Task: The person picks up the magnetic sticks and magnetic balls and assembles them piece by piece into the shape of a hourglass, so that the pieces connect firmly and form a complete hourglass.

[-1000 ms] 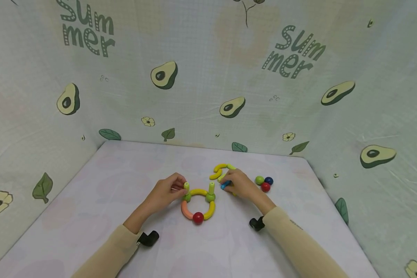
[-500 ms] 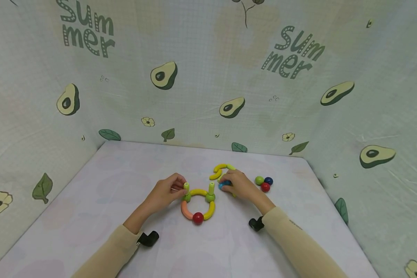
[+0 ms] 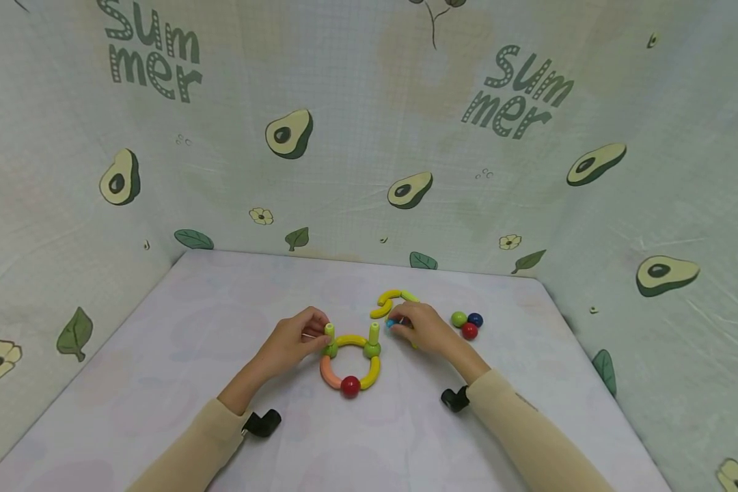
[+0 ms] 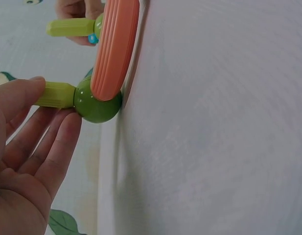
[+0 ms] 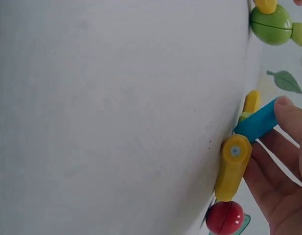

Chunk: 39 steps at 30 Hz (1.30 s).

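A ring of toy building pieces lies on the table: a salmon curved piece, yellow curved bars, two green balls and a red ball. On each green ball stands a light-green rod. My left hand pinches the left rod between thumb and fingers, fingertips right at its ball. To the right of the ring, my right hand pinches a blue rod by one end; the rod tilts close beside a short yellow piece. In the head view the fingers mostly hide the blue rod.
Behind my right hand lie more yellow curved bars and a light-green piece. Farther right sit a loose green ball, a dark blue ball and a red ball. Patterned cloth walls border the table.
My right hand has turned the blue rod and shifted it slightly left and away, so less of it shows. The left hand and the ring have stayed put.
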Available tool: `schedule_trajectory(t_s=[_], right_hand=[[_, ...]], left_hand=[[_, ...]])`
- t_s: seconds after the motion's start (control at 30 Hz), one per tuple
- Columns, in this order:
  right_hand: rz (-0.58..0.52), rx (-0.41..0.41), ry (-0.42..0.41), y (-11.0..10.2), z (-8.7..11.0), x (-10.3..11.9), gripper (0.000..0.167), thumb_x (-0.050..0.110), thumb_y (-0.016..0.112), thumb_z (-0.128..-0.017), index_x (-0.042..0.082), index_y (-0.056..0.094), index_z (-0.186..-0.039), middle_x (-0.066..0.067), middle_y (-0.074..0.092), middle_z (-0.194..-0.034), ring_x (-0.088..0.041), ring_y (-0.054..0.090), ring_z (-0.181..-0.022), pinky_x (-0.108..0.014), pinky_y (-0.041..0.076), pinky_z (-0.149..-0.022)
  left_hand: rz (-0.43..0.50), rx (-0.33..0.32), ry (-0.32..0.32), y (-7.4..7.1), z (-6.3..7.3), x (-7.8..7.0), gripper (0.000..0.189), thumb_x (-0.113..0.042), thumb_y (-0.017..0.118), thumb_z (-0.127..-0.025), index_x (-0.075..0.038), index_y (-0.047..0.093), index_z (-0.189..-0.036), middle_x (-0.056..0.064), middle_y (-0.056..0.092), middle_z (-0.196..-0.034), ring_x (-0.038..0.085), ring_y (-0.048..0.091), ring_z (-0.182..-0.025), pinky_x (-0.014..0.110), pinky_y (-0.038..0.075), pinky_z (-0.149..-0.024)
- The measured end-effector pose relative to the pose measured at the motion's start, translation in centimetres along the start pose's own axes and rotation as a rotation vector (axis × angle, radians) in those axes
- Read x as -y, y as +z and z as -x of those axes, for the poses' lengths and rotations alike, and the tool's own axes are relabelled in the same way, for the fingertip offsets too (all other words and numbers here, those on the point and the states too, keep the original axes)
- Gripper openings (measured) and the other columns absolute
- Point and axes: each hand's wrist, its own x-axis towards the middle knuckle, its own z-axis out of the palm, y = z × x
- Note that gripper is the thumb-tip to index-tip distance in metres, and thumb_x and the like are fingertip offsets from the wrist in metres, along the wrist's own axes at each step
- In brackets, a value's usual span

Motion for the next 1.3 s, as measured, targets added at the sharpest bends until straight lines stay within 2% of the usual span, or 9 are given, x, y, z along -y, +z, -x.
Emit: schedule_trajectory(t_s=[0.13,0.3,0.53,0.77,0.93,1.3], right_hand=[[-0.035,-0.014,0.027,-0.3,0.4,0.3,0.014,0.017,0.073,-0.102,0.012,0.075,-0.115,0.003,0.074,-0.104,-0.010,0.064,-0.088,-0.029,0.057,-0.081],[-0.102,-0.042,0.082,-0.8,1.0,0.9,0.014,0.018,0.073,-0.102,0.014,0.074,-0.116,0.004,0.074,-0.104,-0.010,0.066,-0.091,-0.030,0.059,-0.085],[-0.197,-0.102,0.052,-1.3,2.4,1.7,0.016,0.017,0.075,-0.101,0.012,0.073,-0.116,0.004,0.075,-0.103,-0.012,0.071,-0.094,-0.030,0.062,-0.088],[-0.278,-0.122,0.099,-1.9,3.6,3.8,0.018,0.018,0.077,-0.099,0.015,0.072,-0.116,0.007,0.076,-0.102,-0.010,0.072,-0.095,-0.025,0.061,-0.087],[-0.346,-0.102,0.079,-1.9,4.1,5.7,0.020,0.021,0.077,-0.100,0.014,0.072,-0.117,0.006,0.076,-0.103,-0.012,0.072,-0.096,-0.026,0.061,-0.087],[-0.423,0.016,0.032,0.0,4.1,9.0,0.017,0.022,0.076,-0.101,0.016,0.072,-0.117,0.009,0.075,-0.102,-0.009,0.070,-0.096,-0.027,0.060,-0.089]], left_hand=[[-0.002,0.001,0.000,0.0,0.0,0.1,0.025,-0.017,0.080,-0.097,-0.019,0.064,-0.116,-0.005,0.072,-0.109,0.012,0.070,-0.106,0.030,0.060,-0.092],[0.004,0.005,-0.001,-0.1,0.1,0.1,0.025,-0.018,0.080,-0.097,-0.019,0.064,-0.116,-0.005,0.072,-0.109,0.013,0.070,-0.106,0.030,0.060,-0.092],[-0.026,0.008,0.004,-0.1,0.1,0.0,0.028,-0.018,0.080,-0.097,-0.023,0.067,-0.121,-0.005,0.074,-0.110,0.013,0.070,-0.106,0.033,0.060,-0.094],[-0.038,0.005,0.008,-0.3,0.2,-0.2,0.027,-0.018,0.080,-0.097,-0.022,0.067,-0.120,-0.006,0.074,-0.110,0.013,0.070,-0.105,0.033,0.061,-0.094],[-0.031,0.006,0.013,-0.3,0.3,-0.2,0.027,-0.019,0.080,-0.097,-0.021,0.067,-0.121,-0.006,0.074,-0.111,0.014,0.070,-0.106,0.035,0.060,-0.095],[-0.009,0.002,-0.001,-0.3,0.4,-0.1,0.027,-0.020,0.078,-0.099,-0.021,0.067,-0.123,-0.005,0.074,-0.112,0.014,0.071,-0.107,0.034,0.060,-0.095]])
